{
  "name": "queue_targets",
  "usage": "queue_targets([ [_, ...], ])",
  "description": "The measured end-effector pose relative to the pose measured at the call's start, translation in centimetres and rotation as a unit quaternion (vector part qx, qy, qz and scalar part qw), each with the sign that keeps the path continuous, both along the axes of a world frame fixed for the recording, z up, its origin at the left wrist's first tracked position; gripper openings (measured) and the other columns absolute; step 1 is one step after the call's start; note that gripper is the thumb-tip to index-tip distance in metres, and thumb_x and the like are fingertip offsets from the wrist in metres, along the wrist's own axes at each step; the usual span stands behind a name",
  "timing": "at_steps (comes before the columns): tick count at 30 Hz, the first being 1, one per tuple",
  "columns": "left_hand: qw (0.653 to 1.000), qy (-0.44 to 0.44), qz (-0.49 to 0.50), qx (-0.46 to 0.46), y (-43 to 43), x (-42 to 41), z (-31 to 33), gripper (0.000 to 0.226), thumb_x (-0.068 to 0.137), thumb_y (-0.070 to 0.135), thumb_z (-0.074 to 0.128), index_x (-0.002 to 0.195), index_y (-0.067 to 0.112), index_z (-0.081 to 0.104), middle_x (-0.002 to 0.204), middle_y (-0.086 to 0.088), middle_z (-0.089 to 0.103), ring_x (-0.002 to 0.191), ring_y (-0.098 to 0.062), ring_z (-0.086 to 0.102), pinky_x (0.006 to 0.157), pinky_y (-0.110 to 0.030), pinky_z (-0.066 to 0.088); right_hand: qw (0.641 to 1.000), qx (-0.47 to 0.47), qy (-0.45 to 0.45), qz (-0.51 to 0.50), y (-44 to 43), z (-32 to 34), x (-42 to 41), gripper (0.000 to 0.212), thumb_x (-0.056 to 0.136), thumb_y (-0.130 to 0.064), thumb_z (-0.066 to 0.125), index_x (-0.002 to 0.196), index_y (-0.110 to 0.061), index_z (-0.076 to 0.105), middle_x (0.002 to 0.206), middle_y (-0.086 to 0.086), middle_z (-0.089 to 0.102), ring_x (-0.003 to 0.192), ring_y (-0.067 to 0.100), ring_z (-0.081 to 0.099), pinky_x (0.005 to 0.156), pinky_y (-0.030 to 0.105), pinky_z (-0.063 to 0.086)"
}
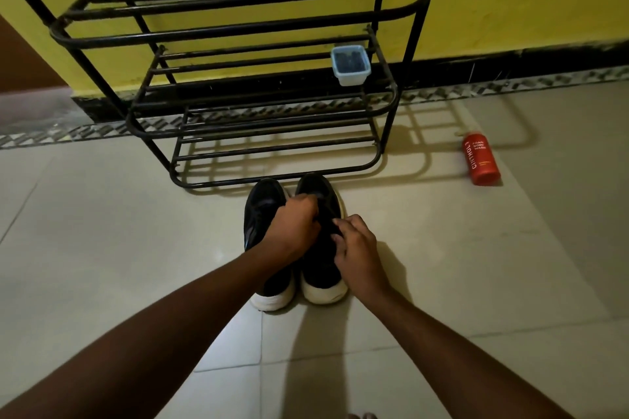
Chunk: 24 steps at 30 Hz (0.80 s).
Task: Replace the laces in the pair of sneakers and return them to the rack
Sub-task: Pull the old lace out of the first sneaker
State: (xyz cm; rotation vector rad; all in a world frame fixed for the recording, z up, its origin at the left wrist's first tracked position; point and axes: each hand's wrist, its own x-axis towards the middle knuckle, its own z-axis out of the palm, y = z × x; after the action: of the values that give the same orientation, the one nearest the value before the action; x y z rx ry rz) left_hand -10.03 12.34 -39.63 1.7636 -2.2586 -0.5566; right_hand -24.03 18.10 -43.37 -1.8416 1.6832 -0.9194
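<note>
Working at the right-side sneaker [321,269]; its mate [263,214] sat touching it on the floor [136,248], just before the rack [238,29]. Left hand [292,228] and right hand [357,252] fingers were curled at the lacing; whether they held a lace was too dark to tell. Best bet: pin the shoe, feed one eyelet at a time.

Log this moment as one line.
phase: lacing | left hand: grips right sneaker | right hand: pinches same sneaker | left sneaker: beside it, floor | shoe rack: holds no sneakers
</note>
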Motion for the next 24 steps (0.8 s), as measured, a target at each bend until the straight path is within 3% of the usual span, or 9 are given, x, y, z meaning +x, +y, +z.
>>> queue_targets([
  [5, 0.998, 0.043, 0.045, 0.022, -0.6, 0.3, -0.7, 0.009, 0.088, 0.01, 0.063, 0.096, 0.012, 0.059, 0.098, -0.009, 0.067, 0.089, -0.027, 0.064, 0.076, -0.04, 0.055, 1.0, -0.007, -0.011, -0.019, 0.1, -0.4, 0.1, 0.028, 0.097, -0.001, 0.057, 0.123, 0.001, 0.066, 0.113, 0.014, 0.06, 0.101, 0.024, 0.061, 0.09, 0.012, 0.037],
  [9, 0.98, 0.14, 0.133, 0.045, -1.0, 0.9, -2.1, 0.016, 0.085, 0.01, 0.07, 0.077, 0.022, 0.063, 0.082, 0.003, 0.069, 0.075, -0.009, 0.066, 0.069, -0.023, 0.051, 0.999, -0.023, -0.021, -0.023, 0.1, -0.9, 0.1, 0.026, 0.096, -0.001, 0.059, 0.12, 0.002, 0.068, 0.109, 0.016, 0.061, 0.097, 0.025, 0.062, 0.088, 0.013, 0.039],
  [11, 0.948, 0.223, 0.214, 0.071, -1.3, 1.2, -2.4, 0.02, 0.086, 0.011, 0.073, 0.072, 0.023, 0.066, 0.074, 0.006, 0.07, 0.065, -0.002, 0.067, 0.058, -0.015, 0.051, 0.999, -0.035, -0.025, -0.023, 0.2, -1.1, 0.1, 0.024, 0.096, 0.0, 0.057, 0.118, 0.003, 0.068, 0.108, 0.016, 0.061, 0.094, 0.024, 0.063, 0.088, 0.014, 0.041],
  [14, 0.877, 0.331, 0.32, 0.138, -2.1, 1.5, -2.2, 0.011, 0.087, 0.011, 0.076, 0.081, 0.014, 0.067, 0.082, -0.008, 0.073, 0.066, -0.011, 0.073, 0.05, -0.022, 0.055, 0.998, -0.047, -0.021, -0.029, 0.3, -1.3, 0.3, 0.024, 0.097, 0.002, 0.055, 0.118, 0.004, 0.067, 0.107, 0.016, 0.06, 0.092, 0.023, 0.062, 0.087, 0.012, 0.04],
  [16, 0.885, 0.318, 0.308, 0.145, -2.4, 1.4, -2.0, 0.009, 0.088, 0.011, 0.074, 0.086, 0.015, 0.066, 0.086, -0.009, 0.072, 0.07, -0.014, 0.072, 0.05, -0.019, 0.052, 0.998, -0.047, -0.015, -0.029, 0.4, -1.3, 0.4, 0.024, 0.096, 0.002, 0.056, 0.117, 0.005, 0.067, 0.106, 0.016, 0.06, 0.091, 0.024, 0.063, 0.086, 0.011, 0.039],
  [20, 0.952, 0.226, 0.174, 0.113, -2.8, 1.3, -0.7, 0.017, 0.087, 0.007, 0.066, 0.087, 0.024, 0.066, 0.081, 0.005, 0.068, 0.069, -0.005, 0.064, 0.048, -0.013, 0.045, 0.999, -0.039, 0.001, -0.019, 0.2, -1.0, 0.1, 0.025, 0.094, 0.003, 0.058, 0.117, 0.005, 0.068, 0.107, 0.018, 0.062, 0.091, 0.028, 0.064, 0.085, 0.016, 0.04],
  [24, 0.96, 0.205, 0.036, 0.188, -3.6, 2.2, 1.2, 0.013, 0.084, 0.01, 0.071, 0.093, 0.019, 0.073, 0.076, 0.005, 0.072, 0.073, -0.008, 0.066, 0.066, -0.021, 0.048, 0.999, -0.042, 0.02, -0.017, 0.1, -1.2, 0.0, 0.028, 0.093, 0.004, 0.058, 0.119, 0.005, 0.067, 0.109, 0.018, 0.062, 0.093, 0.029, 0.065, 0.086, 0.021, 0.044],
])
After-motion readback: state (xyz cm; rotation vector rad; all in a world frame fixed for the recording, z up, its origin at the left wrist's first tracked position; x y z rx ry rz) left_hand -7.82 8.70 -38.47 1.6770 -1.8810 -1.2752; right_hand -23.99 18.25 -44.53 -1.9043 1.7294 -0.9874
